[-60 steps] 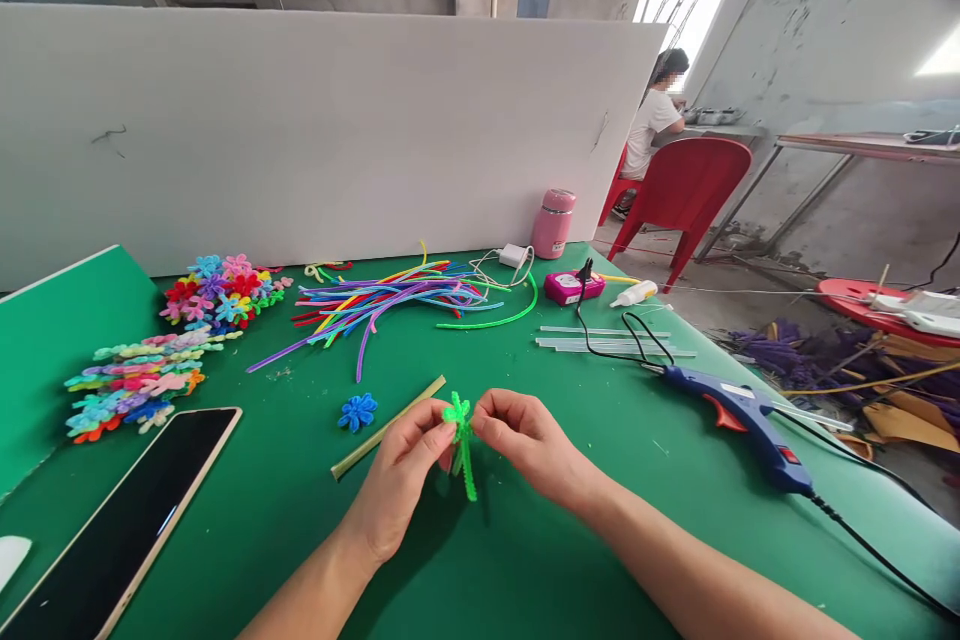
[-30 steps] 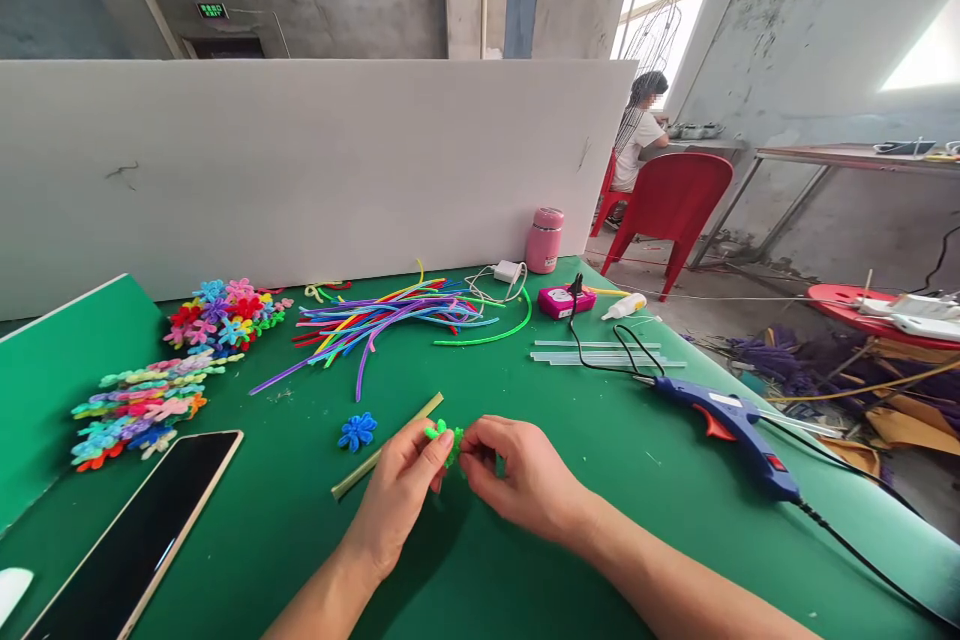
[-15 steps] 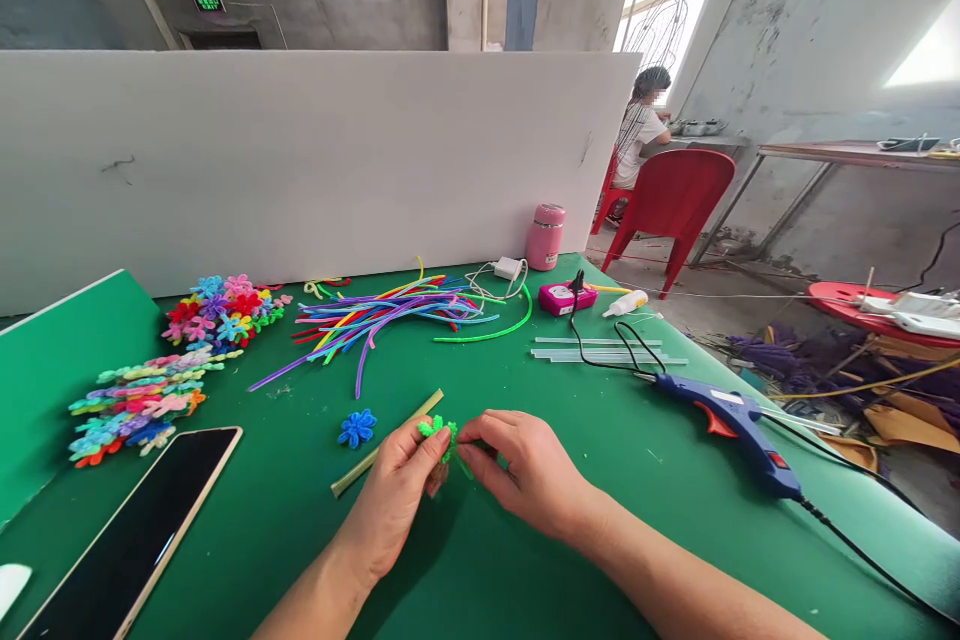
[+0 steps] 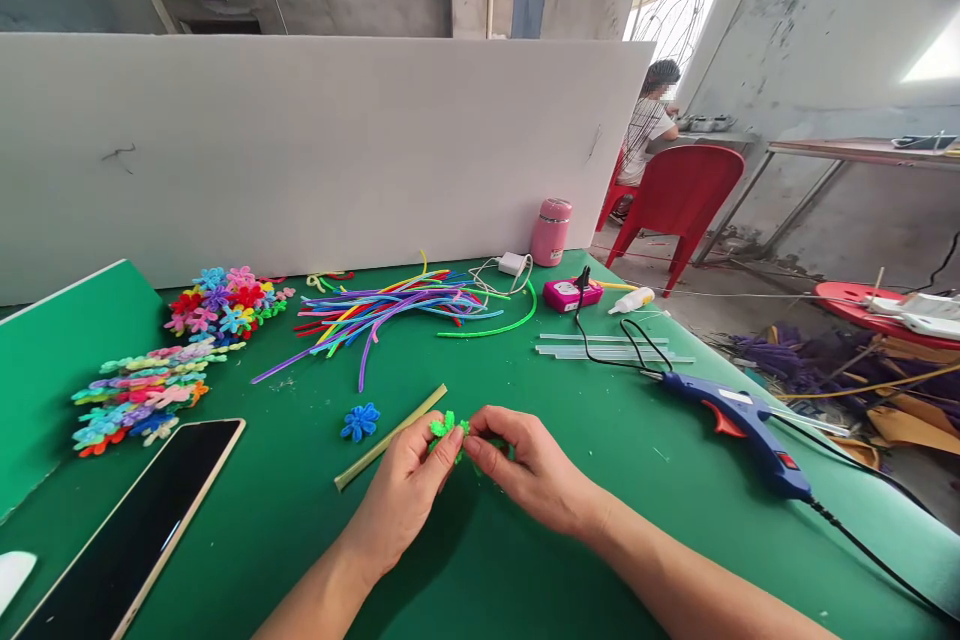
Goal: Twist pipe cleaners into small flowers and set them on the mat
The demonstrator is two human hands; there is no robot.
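Phone lies screen up at the near left of the bench. Above the near middle, the left hand has a green flower in its grip, between thumb and fingers; the right hand pinches the flower's right edge, grip narrow. Just beyond the left hand are a strip and a blue flower. On the right lies a glue gun, with glue sticks near its nozzle. Farther off are flower piles on the left, pipe cleaners mid-bench and a flask by a white board. Past the board, a person sits near a red chair.
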